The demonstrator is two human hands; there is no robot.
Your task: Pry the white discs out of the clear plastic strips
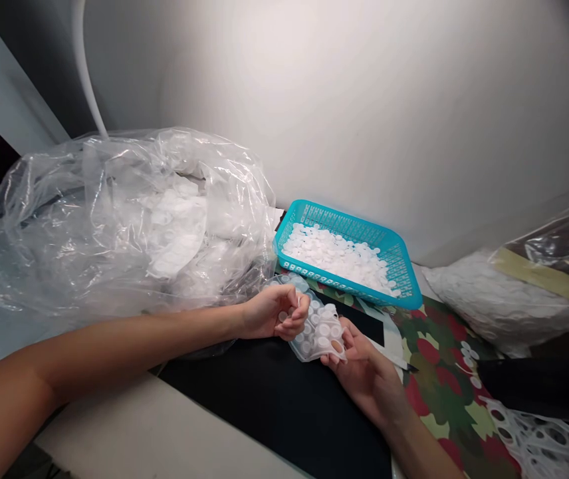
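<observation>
My right hand (364,372) pinches the near right corner of a translucent white sheet (308,346) covered with round discs. One round hole shows in the sheet close to my thumb. My left hand (277,313) is over the sheet's left part, its fingers curled inward. Small white discs (283,317) show in that curled palm; how many it holds is hidden. Just behind both hands stands a turquoise plastic basket (349,283) holding a heap of loose white discs (337,256).
A big clear plastic bag (115,219) with white sheets inside fills the left. At right are another filled bag (478,293), punched-out white sheet scraps (548,436) and a few loose discs (468,352). A black mat (264,399) and a patterned cloth (434,372) cover the table.
</observation>
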